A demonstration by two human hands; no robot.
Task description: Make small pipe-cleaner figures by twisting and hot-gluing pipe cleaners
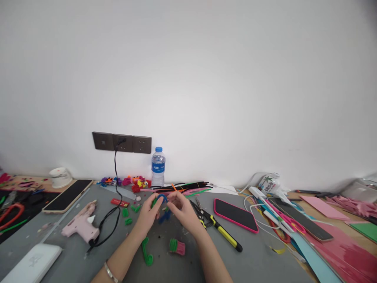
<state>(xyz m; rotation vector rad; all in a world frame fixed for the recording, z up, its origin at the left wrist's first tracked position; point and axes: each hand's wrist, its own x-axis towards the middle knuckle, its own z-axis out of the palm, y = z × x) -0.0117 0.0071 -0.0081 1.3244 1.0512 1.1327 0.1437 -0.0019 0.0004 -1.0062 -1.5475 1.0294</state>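
1. The left hand (pixel 149 216) and the right hand (pixel 185 214) meet over the middle of the grey table (pixel 259 255), fingertips pinched together on a blue pipe cleaner (pixel 161 198).
2. The blue pipe cleaner arches as a small loop between the two hands, and a short blue end hangs below them at about the height of the thumbs; it is lifted just above the table.
3. Both hands are curled in a grasp on that piece; a silver bracelet (pixel 111 272) sits on the left wrist.
4. Near the forearms lie a green coiled pipe cleaner shape (pixel 146 251) and a green and pink bundle (pixel 177 246), apart from each other.
5. Small green pieces (pixel 126 214) are scattered to the left of the left hand.
6. A pink glue gun (pixel 81 226) lies further left, its black cord running up to the wall socket (pixel 122 142).
7. Yellow-handled pliers (pixel 216 227) lie just right of the right hand, and beyond them a phone in a pink case (pixel 235 214) lies face up.
8. A water bottle (pixel 158 166) stands upright against the wall, with a row of long pipe cleaners (pixel 182 188) lying beside it.
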